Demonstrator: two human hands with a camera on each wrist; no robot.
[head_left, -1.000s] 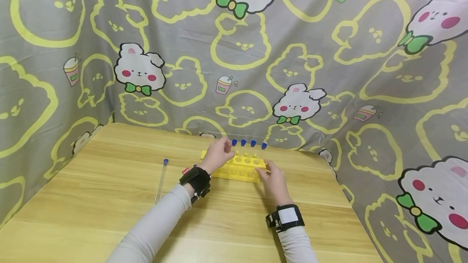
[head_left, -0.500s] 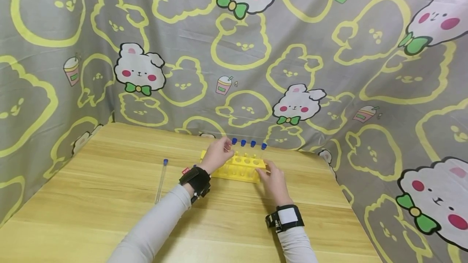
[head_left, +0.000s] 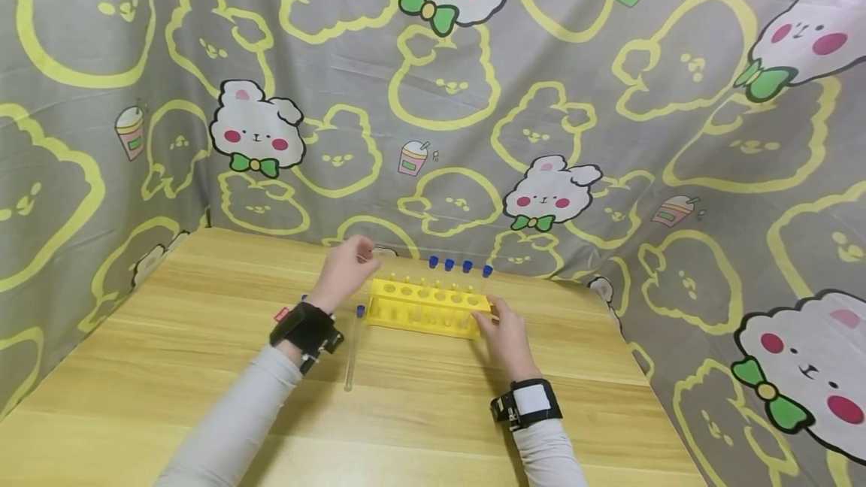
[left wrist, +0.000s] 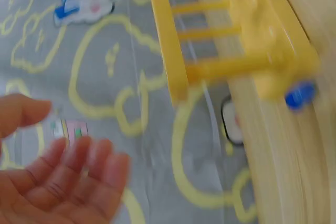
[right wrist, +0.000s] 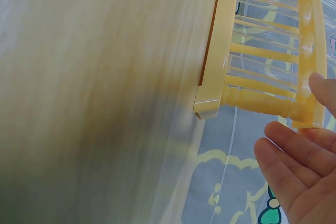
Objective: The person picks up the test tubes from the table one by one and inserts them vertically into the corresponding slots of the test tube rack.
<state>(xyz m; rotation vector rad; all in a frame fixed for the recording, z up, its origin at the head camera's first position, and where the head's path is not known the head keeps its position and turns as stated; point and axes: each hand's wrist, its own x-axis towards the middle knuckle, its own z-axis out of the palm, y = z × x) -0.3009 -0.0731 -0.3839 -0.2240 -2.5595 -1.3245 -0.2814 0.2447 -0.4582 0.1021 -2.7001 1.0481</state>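
Patterned cloth behind and at the sides, then your wood-look tabletop. Yellow rack stands near its far edge, six holes in a row. Your right hand is narrow on the rack's right end, thumb at the front and a finger round behind, seemingly steadying it. Your left hand hangs just off the rack's left end, holding nothing, fingers loosely bent, thumb apart from them. Four standing tubes fill the right-hand holes; the two left holes are bare. One loose tube lies just left of the rack, cap end away from you. Of a second loose tube, only the blue cap shows past your left wrist. Looks like you're mid-racking, between tubes; next move probably calls for a left-hand pinch on a loose tube, right hand bracing.
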